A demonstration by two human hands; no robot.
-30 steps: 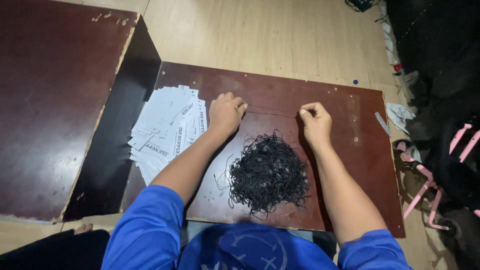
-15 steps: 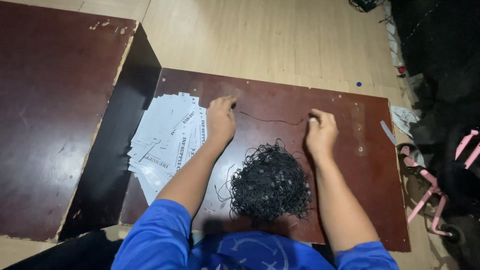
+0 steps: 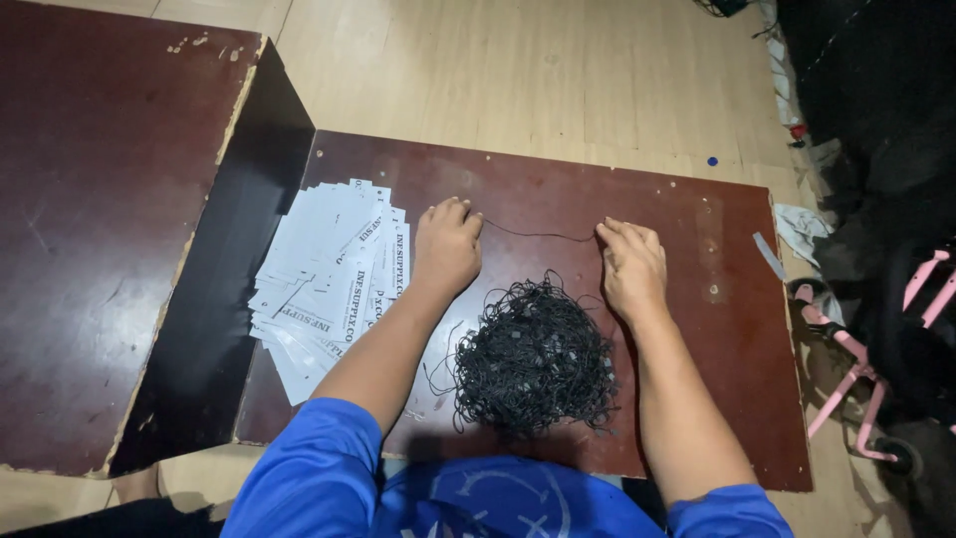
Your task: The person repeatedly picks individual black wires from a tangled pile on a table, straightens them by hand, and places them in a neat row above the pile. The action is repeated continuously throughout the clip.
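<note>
A thin black string [image 3: 538, 235] is stretched between my two hands on a dark red-brown board [image 3: 558, 189]. My left hand [image 3: 446, 247] pinches one end, knuckles up, beside a fanned stack of white printed cards [image 3: 334, 279]. My right hand [image 3: 629, 265] pinches the other end. Between my forearms lies a tangled heap of black strings [image 3: 533, 357].
A second dark board [image 3: 90, 219] lies at the left with a black panel [image 3: 234, 249] between the boards. Light wood floor [image 3: 498, 70] lies beyond. Dark fabric [image 3: 876, 120] and a pink wheeled frame [image 3: 866, 369] stand at the right edge.
My hands have moved apart, drawing a single string taut between them. The view has shifted slightly lower over the board.
</note>
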